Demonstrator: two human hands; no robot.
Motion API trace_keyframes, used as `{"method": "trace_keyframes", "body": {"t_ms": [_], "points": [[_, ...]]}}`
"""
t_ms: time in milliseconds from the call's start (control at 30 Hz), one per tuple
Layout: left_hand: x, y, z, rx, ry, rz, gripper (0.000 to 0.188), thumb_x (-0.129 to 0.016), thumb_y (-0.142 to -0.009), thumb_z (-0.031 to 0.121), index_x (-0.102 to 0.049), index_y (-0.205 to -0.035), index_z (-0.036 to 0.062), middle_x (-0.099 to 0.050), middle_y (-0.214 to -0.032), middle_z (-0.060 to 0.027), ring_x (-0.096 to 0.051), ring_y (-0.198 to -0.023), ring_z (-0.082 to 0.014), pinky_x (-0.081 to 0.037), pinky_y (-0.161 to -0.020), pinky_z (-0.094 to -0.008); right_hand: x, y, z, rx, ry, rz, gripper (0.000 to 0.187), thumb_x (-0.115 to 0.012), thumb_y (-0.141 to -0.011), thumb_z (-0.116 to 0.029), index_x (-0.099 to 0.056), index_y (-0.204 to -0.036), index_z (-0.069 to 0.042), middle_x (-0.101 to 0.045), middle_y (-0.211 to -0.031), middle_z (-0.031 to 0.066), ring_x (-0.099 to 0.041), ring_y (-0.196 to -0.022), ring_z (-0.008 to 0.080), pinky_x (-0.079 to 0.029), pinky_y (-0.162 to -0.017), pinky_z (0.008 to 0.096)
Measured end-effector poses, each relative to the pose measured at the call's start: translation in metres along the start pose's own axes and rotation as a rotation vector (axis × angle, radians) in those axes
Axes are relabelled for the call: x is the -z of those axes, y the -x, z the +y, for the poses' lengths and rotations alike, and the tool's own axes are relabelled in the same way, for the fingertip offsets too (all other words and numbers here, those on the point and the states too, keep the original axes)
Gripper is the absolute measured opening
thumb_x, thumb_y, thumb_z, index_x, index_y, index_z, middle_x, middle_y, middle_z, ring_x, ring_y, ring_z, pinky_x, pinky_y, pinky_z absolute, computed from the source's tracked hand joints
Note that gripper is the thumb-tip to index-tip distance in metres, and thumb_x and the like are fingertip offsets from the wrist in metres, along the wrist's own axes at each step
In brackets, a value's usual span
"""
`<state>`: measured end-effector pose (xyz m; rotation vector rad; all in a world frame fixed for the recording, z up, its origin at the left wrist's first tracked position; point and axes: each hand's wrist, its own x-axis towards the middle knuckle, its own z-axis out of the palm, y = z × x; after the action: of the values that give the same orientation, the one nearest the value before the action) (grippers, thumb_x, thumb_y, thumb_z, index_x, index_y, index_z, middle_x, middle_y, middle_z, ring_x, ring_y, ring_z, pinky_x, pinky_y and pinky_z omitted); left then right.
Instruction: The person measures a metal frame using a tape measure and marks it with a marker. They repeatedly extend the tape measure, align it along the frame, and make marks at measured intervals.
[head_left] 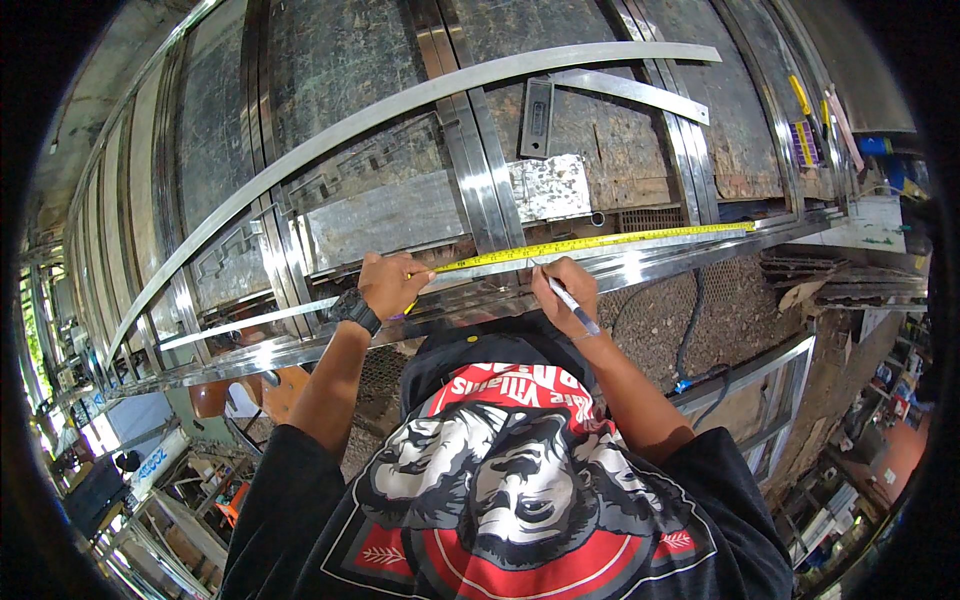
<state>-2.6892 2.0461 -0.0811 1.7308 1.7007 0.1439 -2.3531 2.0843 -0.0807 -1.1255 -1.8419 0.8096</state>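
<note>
A yellow tape measure (600, 241) is stretched along a thin flat metal bar (250, 323) near the front edge of the metal frame. Its left end is pinched in my left hand (390, 287), and the blade runs right, past my other hand. I cannot make out the tape's case; a small yellow and purple bit shows under my left fingers. Between the fingers of my right hand (568, 293) is a pen (572, 304), blue-grey and white. Its tip points at the bar just below the tape's edge, roughly mid-length.
Shiny metal tubes (470, 150) cross the dark worn board (340, 60). Beyond the tape lie a long metal strip (420, 93) and a try square (538, 118). A yellow-handled tool (799, 95) rests at far right. A dark cable (690, 325) hangs right of me.
</note>
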Motion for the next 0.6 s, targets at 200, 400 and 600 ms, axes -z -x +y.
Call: {"method": "trace_keyframes", "body": {"t_ms": [200, 400, 600], "points": [[0.002, -0.001, 0.003, -0.011, 0.011, -0.005, 0.031, -0.069, -0.097, 0.044, -0.085, -0.096, 0.0176, -0.077, -0.093, -0.0034, -0.068, -0.084, -0.0255, -0.037, -0.089, -0.043, 0.001, 0.01, -0.013, -0.023, 0.02, 0.077, 0.018, -0.079, -0.089, -0.002, -0.061, -0.086, -0.004, -0.061, -0.076, 0.0147, -0.062, -0.065, 0.0356, -0.05, -0.06, 0.0412], [0.0, -0.001, 0.002, 0.016, 0.016, 0.0, 0.03, -0.071, -0.096, 0.043, -0.085, -0.094, 0.0167, -0.077, -0.092, -0.0033, -0.069, -0.085, -0.0259, -0.038, -0.09, -0.0427, 0.002, 0.011, -0.012, -0.001, 0.003, 0.052, 0.016, -0.078, -0.09, -0.002, -0.062, -0.089, -0.003, -0.063, -0.079, 0.0153, -0.064, -0.068, 0.0349, -0.05, -0.063, 0.0405], [-0.002, -0.001, 0.001, 0.016, 0.015, 0.007, 0.03, -0.071, -0.095, 0.043, -0.085, -0.094, 0.0167, -0.078, -0.094, -0.0037, -0.069, -0.086, -0.0256, -0.037, -0.091, -0.0425, -0.001, 0.01, -0.011, 0.028, -0.003, 0.062, 0.018, -0.078, -0.089, -0.001, -0.06, -0.087, -0.003, -0.058, -0.077, 0.0151, -0.06, -0.067, 0.0369, -0.048, -0.062, 0.0426]]}}
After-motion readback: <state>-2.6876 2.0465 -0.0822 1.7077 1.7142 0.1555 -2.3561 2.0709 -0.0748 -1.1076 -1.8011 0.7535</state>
